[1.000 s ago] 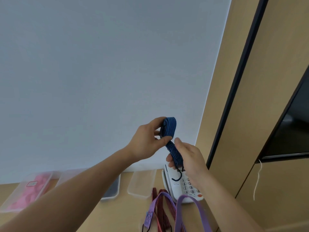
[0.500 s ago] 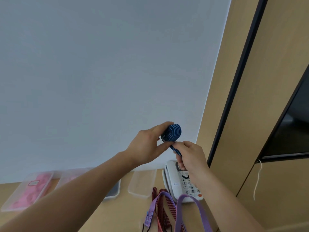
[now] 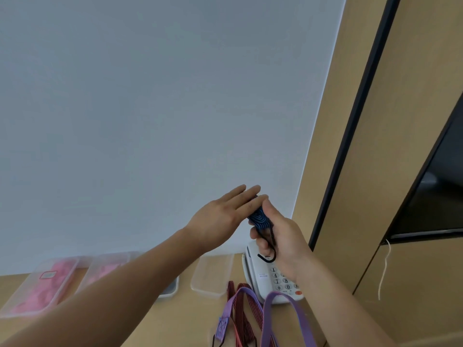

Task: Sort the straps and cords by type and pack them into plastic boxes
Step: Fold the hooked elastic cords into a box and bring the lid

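Now the head view has the rolled blue strap raised in front of the pale wall, well above the table, and held in neither box. The right hand grasps the roll, thumb on top and fingers curled beneath. Half a second ago this hand only pinched the loose tail under the coil. The left hand has let go of its pinch: its fingers are straight and lie flat against the far side of the roll, where before thumb and fingers clamped it. The coil, seen then as a round spiral, now looks like a flattened oval between the two hands. The strap's black hook hangs below the right fingers, in front of the white telephone.

On the table, the clear box with pink contents, the second clear box beside it and the empty clear tray lie as they did. Nearer, the purple strap loops over the red striped strap, both unmoved. A white string hangs on the wooden panel at right.
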{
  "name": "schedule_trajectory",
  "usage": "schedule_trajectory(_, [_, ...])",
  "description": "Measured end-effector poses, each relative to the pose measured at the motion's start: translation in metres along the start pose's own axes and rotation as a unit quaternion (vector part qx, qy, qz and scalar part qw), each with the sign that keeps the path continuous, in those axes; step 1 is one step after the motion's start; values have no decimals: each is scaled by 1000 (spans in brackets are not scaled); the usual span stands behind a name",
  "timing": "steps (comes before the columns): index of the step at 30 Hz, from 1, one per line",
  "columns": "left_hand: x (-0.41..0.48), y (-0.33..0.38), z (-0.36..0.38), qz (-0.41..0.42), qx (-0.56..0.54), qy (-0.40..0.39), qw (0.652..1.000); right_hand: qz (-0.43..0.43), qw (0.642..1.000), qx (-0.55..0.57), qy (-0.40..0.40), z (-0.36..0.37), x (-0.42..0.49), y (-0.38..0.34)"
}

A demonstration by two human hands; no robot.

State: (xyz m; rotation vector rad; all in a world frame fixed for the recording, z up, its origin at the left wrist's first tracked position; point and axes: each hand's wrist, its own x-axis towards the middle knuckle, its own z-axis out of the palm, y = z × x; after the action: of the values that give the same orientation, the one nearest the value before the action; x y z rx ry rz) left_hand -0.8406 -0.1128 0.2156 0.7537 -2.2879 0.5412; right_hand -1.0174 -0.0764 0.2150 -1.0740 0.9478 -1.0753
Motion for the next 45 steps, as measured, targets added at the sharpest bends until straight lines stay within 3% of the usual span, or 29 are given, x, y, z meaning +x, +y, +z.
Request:
schedule_trajectory(2, [-1, 2, -1, -93, -126, 2, 988, -30, 999, -1, -14, -2, -1, -1])
schedule_trajectory(3, [0, 5, -2, -177, -227, -9, 958, -53, 998, -6, -21, -3, -1, -1])
schedule_trajectory(4, [3, 8, -6, -274, -340, -22, 899, -73, 997, -12, -28, -2, -2, -2])
schedule_trajectory(6, [12, 9, -12, -419, -540, -43, 729, -95, 995, -31, -33, -2, -3, -2])
schedule_trajectory(7, [16, 8, -15, -442, -594, -52, 670, -100, 993, -46, -33, -2, -3, -1])
schedule_trajectory(8, [18, 8, -18, -440, -614, -56, 653, -104, 992, -64, -34, -2, -3, 0])
schedule_trajectory(13, [17, 5, -16, -400, -559, -5, 726, -103, 992, -67, 2, -5, -1, 4])
schedule_trajectory(18, [8, 10, -9, -404, -566, -18, 718, -101, 992, -69, 26, -11, 3, 13])
schedule_trajectory(21, [1, 9, -10, -446, -517, -79, 726, -120, 974, -180, 68, -20, 8, 25])
schedule_trajectory(24, [-4, 5, -12, -487, -501, -145, 701, -149, 925, -344, 56, -33, 18, 37])
schedule_trajectory(28, [-16, -2, -2, -515, -462, -172, 702, -174, 861, -477, 26, -42, 33, 46])
schedule_trajectory(31, [-30, -4, 7, -550, -495, -115, 662, -171, 873, -456, 11, -42, 43, 51])
schedule_trajectory(35, [-54, -9, 17, -572, -487, -60, 658, -121, 880, -458, -38, -33, 63, 59])
schedule_trajectory(37, [-66, -17, 21, -581, -489, -54, 648, -107, 887, -445, -64, -25, 76, 64])
schedule_trajectory(42, [-91, -53, 39, -591, -551, -58, 586, -76, 906, -401, -110, -6, 112, 73])
schedule_trajectory(45, [-104, -77, 65, -604, -545, -49, 580, -42, 901, -418, -108, 6, 131, 85])
